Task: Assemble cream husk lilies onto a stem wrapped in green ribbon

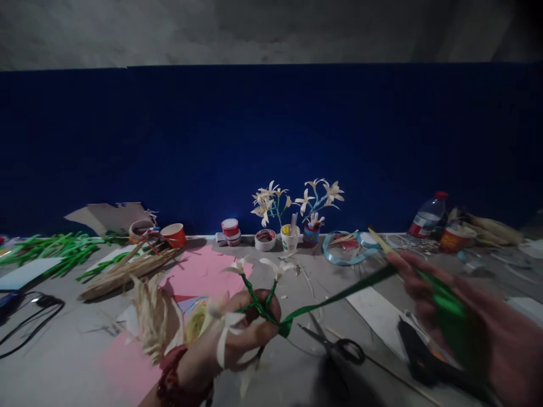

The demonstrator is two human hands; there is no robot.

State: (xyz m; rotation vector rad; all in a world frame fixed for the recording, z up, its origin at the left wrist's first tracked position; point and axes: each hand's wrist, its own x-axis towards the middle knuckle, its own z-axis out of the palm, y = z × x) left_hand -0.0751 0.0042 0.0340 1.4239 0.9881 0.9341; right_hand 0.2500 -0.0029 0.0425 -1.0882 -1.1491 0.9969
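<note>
My left hand point(250, 333) is closed around the stems of a handmade flower spray point(254, 299), which has pale petals and green-wrapped stems. A green ribbon point(339, 297) stretches taut from those stems to my right hand point(441, 305). My right hand is closed on the ribbon, with more green hanging below its blurred fingers. A thin pale-yellow pointed piece point(382, 242) sticks out from the same fingers; its kind is unclear. Beneath the ribbon, black-handled scissors point(350, 350) lie on the table point(297, 390).
A black tool point(424, 362), partly hidden, lies near white paper point(375, 316). Pink paper point(195, 274) and dried husks point(153, 316) spread at left, beyond them green stems point(72, 254). Cups with finished flowers point(291, 237), a blue ribbon coil point(335, 260) and a bottle point(428, 215) line the back.
</note>
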